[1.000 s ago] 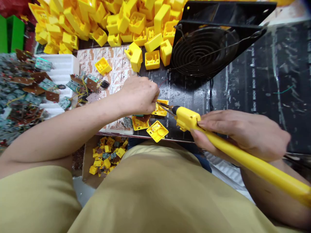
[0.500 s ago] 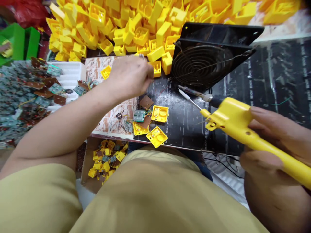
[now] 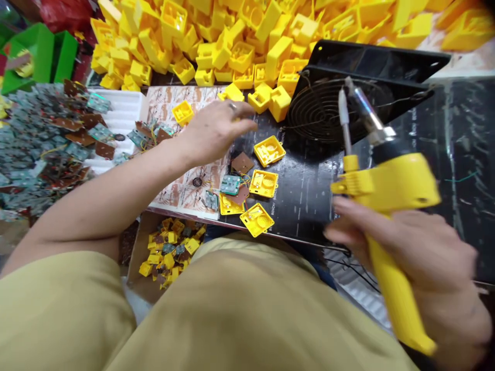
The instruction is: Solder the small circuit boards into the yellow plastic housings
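Note:
My left hand (image 3: 220,128) is over the bench just short of the yellow casing pile, fingers stretched out and apart, with nothing seen in them. Closest to its fingertips is a small yellow plastic casing (image 3: 260,98). Below and right of that hand lies an open casing (image 3: 269,150). Two more open casings (image 3: 263,184) (image 3: 257,220) sit nearer the bench edge, beside a green circuit board (image 3: 230,184) with wires and brown boards. My right hand (image 3: 410,252) is wrapped round a yellow soldering gun (image 3: 398,180), its tip and feed tube pointing up before the fan.
A black fan (image 3: 328,105) stands behind the soldering gun. Yellow casings (image 3: 216,51) are heaped along the back. Circuit boards (image 3: 42,149) crowd the left, partly on a white foam tray (image 3: 127,111). Below the bench edge, a cardboard box (image 3: 141,257) holds small yellow parts.
An open casing now lies on the bench below my left hand, whose fingers have spread from a closed pose. My right hand has turned the soldering gun from pointing left to pointing up.

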The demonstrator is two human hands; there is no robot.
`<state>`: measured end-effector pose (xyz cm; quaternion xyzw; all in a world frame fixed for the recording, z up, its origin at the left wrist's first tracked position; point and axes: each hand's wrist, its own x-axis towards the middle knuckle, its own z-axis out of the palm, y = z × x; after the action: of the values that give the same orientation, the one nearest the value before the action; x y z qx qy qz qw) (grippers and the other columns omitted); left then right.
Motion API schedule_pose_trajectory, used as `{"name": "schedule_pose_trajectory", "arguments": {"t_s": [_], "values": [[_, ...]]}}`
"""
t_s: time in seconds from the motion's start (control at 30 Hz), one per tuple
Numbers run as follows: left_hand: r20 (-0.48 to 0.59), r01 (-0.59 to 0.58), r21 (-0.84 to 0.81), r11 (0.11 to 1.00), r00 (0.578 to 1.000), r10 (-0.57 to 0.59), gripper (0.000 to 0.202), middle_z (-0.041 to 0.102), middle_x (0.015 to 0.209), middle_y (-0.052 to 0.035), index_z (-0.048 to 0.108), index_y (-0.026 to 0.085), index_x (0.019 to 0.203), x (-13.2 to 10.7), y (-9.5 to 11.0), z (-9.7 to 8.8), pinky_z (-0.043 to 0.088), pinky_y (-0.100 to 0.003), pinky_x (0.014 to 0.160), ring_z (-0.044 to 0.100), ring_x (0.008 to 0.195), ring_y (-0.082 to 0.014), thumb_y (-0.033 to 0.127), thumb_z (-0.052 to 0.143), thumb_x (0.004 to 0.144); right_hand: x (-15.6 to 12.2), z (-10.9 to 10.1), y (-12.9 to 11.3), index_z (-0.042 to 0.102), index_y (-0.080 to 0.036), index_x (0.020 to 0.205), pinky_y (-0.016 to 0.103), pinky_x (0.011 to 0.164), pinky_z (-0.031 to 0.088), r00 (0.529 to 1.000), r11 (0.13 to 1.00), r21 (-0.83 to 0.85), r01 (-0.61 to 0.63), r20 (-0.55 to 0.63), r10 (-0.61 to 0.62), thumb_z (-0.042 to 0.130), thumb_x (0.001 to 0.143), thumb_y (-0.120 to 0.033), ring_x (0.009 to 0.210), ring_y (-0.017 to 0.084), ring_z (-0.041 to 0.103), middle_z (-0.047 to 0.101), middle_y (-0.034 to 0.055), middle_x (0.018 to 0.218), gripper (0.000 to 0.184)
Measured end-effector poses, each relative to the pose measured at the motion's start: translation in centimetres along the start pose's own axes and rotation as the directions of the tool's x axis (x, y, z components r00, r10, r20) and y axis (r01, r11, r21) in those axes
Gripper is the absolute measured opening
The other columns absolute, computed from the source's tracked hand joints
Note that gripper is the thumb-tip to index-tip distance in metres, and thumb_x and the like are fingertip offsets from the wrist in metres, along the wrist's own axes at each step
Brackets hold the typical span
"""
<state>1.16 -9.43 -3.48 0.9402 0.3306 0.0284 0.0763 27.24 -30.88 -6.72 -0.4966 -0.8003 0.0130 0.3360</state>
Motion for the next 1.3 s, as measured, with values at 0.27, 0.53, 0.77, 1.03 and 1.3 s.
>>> {"name": "schedule_pose_trajectory", "arguments": {"t_s": [0.27,0.53,0.77,1.03,1.3], "values": [[0.349,0.328,-0.138,0.935,0.899,-0.264,0.024,0.067,0.077,-0.0032,0.071,0.016,0.088,-1.9,1.0,0.5,0.041,-0.029,0.071,0.061,0.073,-0.0171,0.039,0.064,0.083,9.0,3.8,2.4,0.056,-0.020,0.120,0.031,0.074,0.055,0.918,0.932,-0.045,0.360,0.197,-0.345,0.052,0.093,-0.015,0.098,0.022,0.067,0.068,0.0084,0.106,0.028],[0.256,0.359,-0.922,0.146,0.848,-0.464,0.016,0.058,0.059,0.0052,0.051,0.015,0.065,-4.8,0.7,0.9,0.048,-0.020,0.062,0.058,0.053,-0.0059,0.012,0.060,0.077,13.5,7.3,4.4,0.055,-0.024,0.125,0.028,0.058,0.045,0.871,0.983,-0.036,0.181,0.470,-0.143,0.059,0.090,-0.026,0.071,0.019,0.063,0.067,0.0049,0.089,0.035],[0.383,0.340,-0.924,-0.177,0.844,-0.375,0.018,0.058,0.056,0.0067,0.053,0.015,0.069,-6.2,0.9,0.3,0.047,-0.016,0.054,0.057,0.046,-0.0036,0.018,0.063,0.084,12.9,9.6,2.7,0.060,-0.020,0.119,0.033,0.067,0.048,0.910,0.995,-0.067,0.072,0.413,-0.038,0.067,0.087,-0.038,0.079,0.023,0.064,0.066,0.0068,0.088,0.037],[0.499,0.454,-0.864,-0.217,0.830,-0.250,0.012,0.069,0.067,0.0000,0.064,0.015,0.079,-5.9,0.8,0.5,0.055,-0.025,0.074,0.069,0.069,-0.0116,0.025,0.069,0.084,10.2,5.8,-0.1,0.051,-0.024,0.121,0.034,0.090,0.056,0.978,0.976,0.180,0.120,0.146,-0.147,0.060,0.093,-0.034,0.107,0.020,0.065,0.067,0.0065,0.116,0.031],[0.443,0.452,-0.891,0.029,0.883,-0.152,0.012,0.074,0.083,-0.0039,0.067,0.014,0.089,-6.0,1.2,1.0,0.054,-0.026,0.080,0.071,0.079,-0.0116,0.012,0.056,0.084,10.2,7.9,-1.3,0.056,-0.026,0.113,0.025,0.077,0.059,0.999,0.944,0.328,0.032,-0.024,-0.026,0.063,0.089,-0.018,0.089,0.014,0.070,0.070,-0.0011,0.103,0.027]]}}
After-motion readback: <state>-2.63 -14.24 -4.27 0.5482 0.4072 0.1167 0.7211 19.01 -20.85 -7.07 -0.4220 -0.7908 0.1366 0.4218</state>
